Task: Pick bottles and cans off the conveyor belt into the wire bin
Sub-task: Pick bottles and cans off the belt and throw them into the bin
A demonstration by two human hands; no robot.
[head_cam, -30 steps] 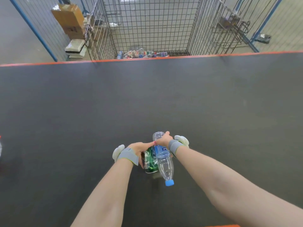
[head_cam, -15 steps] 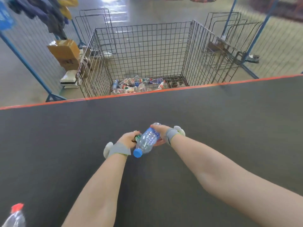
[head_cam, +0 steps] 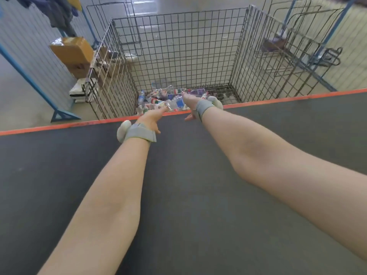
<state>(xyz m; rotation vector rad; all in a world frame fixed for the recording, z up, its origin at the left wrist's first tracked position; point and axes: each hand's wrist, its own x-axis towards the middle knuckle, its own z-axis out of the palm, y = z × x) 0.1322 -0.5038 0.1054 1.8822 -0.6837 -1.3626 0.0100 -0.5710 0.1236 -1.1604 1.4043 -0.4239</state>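
Both my arms reach across the dark conveyor belt to its far orange edge. My left hand is stretched out with straight fingers at the edge and holds nothing. My right hand reaches past the edge over the wire bin, fingers extended and empty. A pile of plastic bottles and cans lies on the bin's floor just beyond my fingertips. The clear bottle and green can I carried are not in my hands; I cannot pick them out of the pile.
A blue-framed mesh fence stands left of the bin, with cardboard boxes behind it. Folded wire panels lean at the right. An orange strip marks the belt's far edge.
My hands moved forward from mid-belt to the far edge and let go of the clear bottle and green can. The view tilted up toward the bin.
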